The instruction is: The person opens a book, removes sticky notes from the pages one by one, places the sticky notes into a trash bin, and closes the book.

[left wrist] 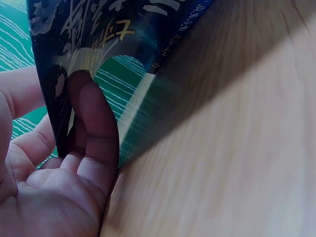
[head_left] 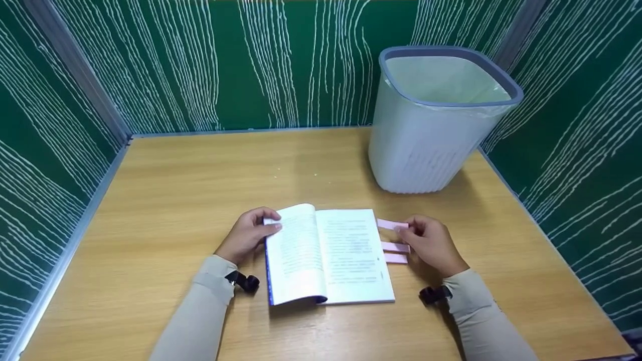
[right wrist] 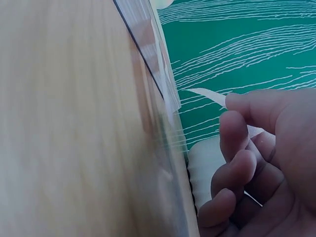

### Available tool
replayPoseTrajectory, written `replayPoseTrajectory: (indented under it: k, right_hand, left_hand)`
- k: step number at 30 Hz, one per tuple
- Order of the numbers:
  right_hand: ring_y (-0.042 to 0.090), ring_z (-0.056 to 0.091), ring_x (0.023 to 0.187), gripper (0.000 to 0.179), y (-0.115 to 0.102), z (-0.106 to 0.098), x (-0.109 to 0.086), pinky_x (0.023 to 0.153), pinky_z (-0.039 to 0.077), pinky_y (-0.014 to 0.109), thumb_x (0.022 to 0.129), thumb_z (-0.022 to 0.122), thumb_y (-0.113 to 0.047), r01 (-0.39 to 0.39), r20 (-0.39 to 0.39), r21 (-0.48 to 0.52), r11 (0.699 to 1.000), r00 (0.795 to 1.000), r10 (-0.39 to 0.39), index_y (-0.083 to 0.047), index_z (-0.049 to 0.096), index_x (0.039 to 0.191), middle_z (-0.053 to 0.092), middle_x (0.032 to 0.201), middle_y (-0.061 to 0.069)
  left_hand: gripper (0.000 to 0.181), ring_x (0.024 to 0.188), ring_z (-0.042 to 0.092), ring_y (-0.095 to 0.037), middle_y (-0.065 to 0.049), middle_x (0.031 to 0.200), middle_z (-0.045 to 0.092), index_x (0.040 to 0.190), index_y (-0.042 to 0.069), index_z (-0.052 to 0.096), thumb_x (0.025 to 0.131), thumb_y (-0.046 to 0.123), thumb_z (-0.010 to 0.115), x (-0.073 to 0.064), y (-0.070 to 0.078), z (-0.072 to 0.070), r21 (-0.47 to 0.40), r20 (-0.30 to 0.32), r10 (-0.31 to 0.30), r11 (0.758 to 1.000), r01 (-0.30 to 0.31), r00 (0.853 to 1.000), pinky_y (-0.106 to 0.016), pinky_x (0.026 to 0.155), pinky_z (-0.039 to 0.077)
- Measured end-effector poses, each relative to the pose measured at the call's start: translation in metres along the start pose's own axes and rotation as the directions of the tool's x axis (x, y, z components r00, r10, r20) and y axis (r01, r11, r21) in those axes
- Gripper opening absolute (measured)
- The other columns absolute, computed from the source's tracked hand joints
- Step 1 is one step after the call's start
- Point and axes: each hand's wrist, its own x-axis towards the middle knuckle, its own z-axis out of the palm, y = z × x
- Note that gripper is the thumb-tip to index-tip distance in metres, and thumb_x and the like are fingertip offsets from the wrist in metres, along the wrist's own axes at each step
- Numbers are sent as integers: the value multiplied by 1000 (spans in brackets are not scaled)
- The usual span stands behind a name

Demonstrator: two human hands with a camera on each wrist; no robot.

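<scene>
An open book (head_left: 351, 255) lies on the table with printed pages showing, its left part lifted and curved. My left hand (head_left: 249, 231) holds that left part at its outer edge, thumb on the page and fingers behind the dark blue cover (left wrist: 103, 24). Along the right page edge are three pink paper strips, the lower two being a middle strip (head_left: 395, 246) and a bottom strip (head_left: 396, 258). With thumb and finger, my right hand (head_left: 432, 243) pinches the outer end of the top strip (head_left: 390, 224). Whether that strip's inner end touches the book, I cannot tell.
A pale waste bin (head_left: 421, 145) with a blue-grey rim and a liner bag stands at the back right. Green panels (head_left: 341, 65) with white wavy lines enclose the wooden table (head_left: 200, 175) at the back and sides. Tiny pale specks lie behind the book.
</scene>
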Motion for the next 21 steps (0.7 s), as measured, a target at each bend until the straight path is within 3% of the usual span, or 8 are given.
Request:
replayPoseTrajectory:
  k: [11, 21]
  right_hand:
    - [16, 53, 66, 16, 1, 1, -1, 52, 41, 24, 91, 79, -19, 29, -10, 20, 999, 1000, -29, -10, 67, 90, 60, 75, 3]
    - [18, 55, 73, 17, -3, 4, -4, 61, 45, 22, 83, 88, -15, 86, -82, 85, 993, 994, -79, -11, 72, 87, 64, 80, 5]
  left_hand:
    - [25, 95, 61, -21, -9, 112, 58, 116, 2, 67, 93, 9, 75, -1, -1, -1, 0, 3, 1, 1000, -1, 1000, -26, 71, 57]
    - [25, 89, 62, -20, -9, 106, 59, 115, 0, 65, 92, 6, 75, 2, -3, 0, -22, 11, 17, 1000, -17, 1000, -26, 70, 58]
